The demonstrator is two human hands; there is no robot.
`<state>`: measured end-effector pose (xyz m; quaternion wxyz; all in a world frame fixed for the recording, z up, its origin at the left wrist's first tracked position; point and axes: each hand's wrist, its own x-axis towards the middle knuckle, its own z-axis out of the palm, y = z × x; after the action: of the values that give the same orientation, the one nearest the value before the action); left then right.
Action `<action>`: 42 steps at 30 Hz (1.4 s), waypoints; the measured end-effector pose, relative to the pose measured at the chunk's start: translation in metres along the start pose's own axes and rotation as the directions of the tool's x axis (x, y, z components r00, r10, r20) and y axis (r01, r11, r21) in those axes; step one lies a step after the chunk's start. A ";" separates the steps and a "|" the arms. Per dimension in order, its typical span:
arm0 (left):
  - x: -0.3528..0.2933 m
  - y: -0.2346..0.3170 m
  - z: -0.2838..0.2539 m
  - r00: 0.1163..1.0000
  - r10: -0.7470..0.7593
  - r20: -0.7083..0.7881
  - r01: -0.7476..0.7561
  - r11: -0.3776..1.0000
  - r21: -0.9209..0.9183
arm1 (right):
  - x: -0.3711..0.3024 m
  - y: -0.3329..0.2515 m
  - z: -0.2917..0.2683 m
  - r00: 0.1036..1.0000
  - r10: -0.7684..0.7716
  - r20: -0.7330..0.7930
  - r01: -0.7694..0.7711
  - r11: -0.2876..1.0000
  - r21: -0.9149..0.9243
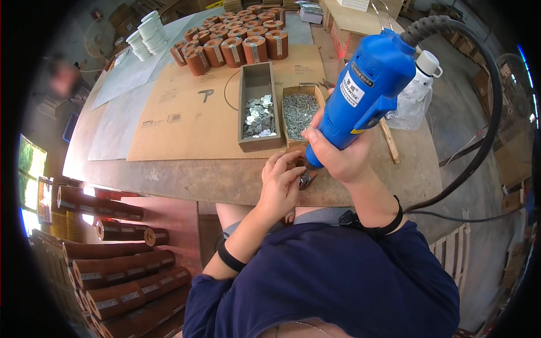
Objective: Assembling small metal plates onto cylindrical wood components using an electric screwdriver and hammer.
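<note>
My right hand [345, 159] is wrapped round a blue electric screwdriver [369, 79], tilted with its narrow nose down. A thick black cable runs from its top. Under the nose, at the table's near edge, is a short brown hollow cylinder [314, 175], partly hidden by my hands. My left hand [278, 185] holds this cylinder, fingers bent against a small metal piece [305, 181] on its side. The tool's tip meets the work there, but the exact contact is hidden. Just beyond stand a grey box [258, 143] of flat metal plates and a carton [293, 137] of screws.
Many finished-looking brown cylinders [233, 52] stand at the back on cardboard [186, 135]. Stacked white cups [151, 35] are at far left. A wooden handle [389, 141] and a white-lidded bottle [428, 63] lie right. Long brown tubes [127, 270] are piled lower left. A blurred person [62, 84] is at left.
</note>
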<state>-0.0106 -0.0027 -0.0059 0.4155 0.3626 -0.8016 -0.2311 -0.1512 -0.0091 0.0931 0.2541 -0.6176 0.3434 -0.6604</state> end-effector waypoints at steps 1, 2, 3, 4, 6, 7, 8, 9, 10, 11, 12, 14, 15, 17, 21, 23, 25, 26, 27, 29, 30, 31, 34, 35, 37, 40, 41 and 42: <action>0.000 -0.001 -0.001 1.000 -0.005 0.010 0.005 1.000 -0.001 | 0.000 0.000 0.003 1.000 0.026 -0.014 -0.025 0.999 0.039; -0.001 -0.001 -0.001 1.000 -0.009 0.021 0.009 1.000 -0.001 | 0.000 0.000 0.005 0.998 0.052 -0.027 -0.050 0.996 0.079; 0.000 0.000 -0.001 1.000 -0.009 0.018 0.010 1.000 -0.002 | 0.001 0.000 0.006 0.998 0.051 -0.024 -0.049 0.996 0.078; 0.001 0.002 0.000 0.999 -0.030 0.017 0.029 0.999 0.024 | 0.002 0.002 0.007 0.999 0.044 -0.026 -0.043 0.998 0.043; 0.002 0.005 0.002 0.999 -0.050 0.014 0.049 0.998 0.047 | 0.003 0.008 0.007 0.999 0.037 -0.026 -0.037 0.999 0.005; 0.002 0.007 0.003 0.998 -0.057 0.027 0.052 0.985 0.162 | 0.005 0.014 0.007 0.998 0.041 -0.049 -0.040 0.999 0.020; 0.003 0.008 0.004 0.997 -0.067 0.039 0.054 0.960 0.274 | 0.006 0.017 0.007 0.996 0.047 -0.072 -0.044 0.998 0.036; 0.003 0.008 0.006 0.997 -0.068 0.036 0.056 0.960 0.273 | 0.006 0.016 0.007 0.997 0.047 -0.069 -0.044 0.998 0.034; 0.003 0.007 0.007 0.997 -0.072 0.043 0.055 0.947 0.316 | 0.007 0.016 0.008 0.996 0.060 -0.073 -0.057 0.997 0.043; 0.003 0.006 0.008 0.996 -0.075 0.050 0.052 0.932 0.358 | 0.008 0.015 0.009 0.994 0.073 -0.078 -0.069 0.996 0.051; 0.002 0.003 0.010 0.996 -0.077 0.048 0.055 0.932 0.357 | 0.008 0.012 0.011 0.994 0.074 -0.075 -0.070 0.996 0.051; 0.001 -0.004 0.015 0.995 -0.098 0.028 0.088 0.966 0.242 | 0.007 0.005 0.016 0.992 0.032 -0.124 -0.029 0.999 0.026; 0.000 -0.007 0.017 0.995 -0.099 0.028 0.090 0.966 0.241 | 0.007 0.005 0.016 0.992 0.034 -0.123 -0.031 0.999 0.026; -0.001 -0.011 0.020 0.995 -0.094 0.023 0.089 0.982 0.165 | 0.006 0.008 0.015 0.997 -0.009 -0.081 0.006 0.999 -0.040; -0.001 -0.013 0.023 0.985 -0.167 0.051 0.165 0.985 0.038 | 0.006 0.005 0.015 0.999 -0.002 -0.052 -0.002 0.996 -0.086; 0.000 -0.013 0.024 0.979 -0.195 0.054 0.196 0.981 -0.013 | 0.006 -0.001 0.017 0.997 0.065 -0.044 -0.066 0.997 -0.030; 0.000 -0.012 0.024 0.980 -0.193 0.053 0.194 0.981 -0.021 | 0.005 0.000 0.018 0.996 0.066 -0.053 -0.067 0.998 -0.020; 0.000 -0.011 0.024 0.981 -0.190 0.048 0.192 0.981 -0.029 | 0.005 0.000 0.019 0.996 0.064 -0.059 -0.065 0.998 -0.009; 0.000 -0.010 0.022 0.981 -0.190 0.047 0.191 0.981 -0.029 | 0.004 0.000 0.019 0.996 0.063 -0.058 -0.063 0.998 -0.009; 0.001 -0.009 0.022 0.979 -0.195 0.052 0.197 0.980 -0.036 | 0.006 0.003 0.017 0.993 0.119 -0.027 -0.120 0.993 -0.015; 0.001 -0.010 0.022 0.979 -0.196 0.053 0.198 0.980 -0.035 | 0.006 0.004 0.017 0.992 0.120 -0.028 -0.121 0.993 -0.015; 0.001 -0.010 0.022 0.978 -0.201 0.055 0.203 0.978 -0.040 | 0.006 0.006 0.017 0.993 0.117 -0.031 -0.118 0.993 -0.024; 0.002 -0.008 0.021 0.970 -0.231 0.070 0.235 0.970 -0.065 | 0.005 0.007 0.017 0.993 0.116 -0.026 -0.116 0.993 -0.027; 0.002 -0.007 0.020 0.963 -0.255 0.083 0.261 0.962 -0.084 | 0.005 0.007 0.017 0.993 0.116 -0.019 -0.117 0.993 -0.023; 0.002 -0.006 0.020 0.966 -0.248 0.078 0.254 0.964 -0.076 | 0.004 0.008 0.017 0.992 0.122 -0.023 -0.122 0.992 -0.005; 0.002 -0.007 0.022 0.972 -0.226 0.062 0.229 0.972 -0.049 | 0.005 0.009 0.015 0.991 0.128 -0.030 -0.128 0.992 0.010; 0.002 -0.008 0.022 0.976 -0.212 0.051 0.213 0.977 -0.030 | 0.006 0.009 0.014 0.991 0.128 -0.032 -0.128 0.992 0.008; 0.002 -0.007 0.022 0.976 -0.212 0.051 0.213 0.977 -0.029 | 0.007 0.009 0.013 0.991 0.128 -0.032 -0.128 0.992 0.009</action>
<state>-0.0273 -0.0074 -0.0221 0.3754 0.4333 -0.7638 -0.2966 -0.1401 -0.0220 0.0902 0.2923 -0.5824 0.3843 -0.6539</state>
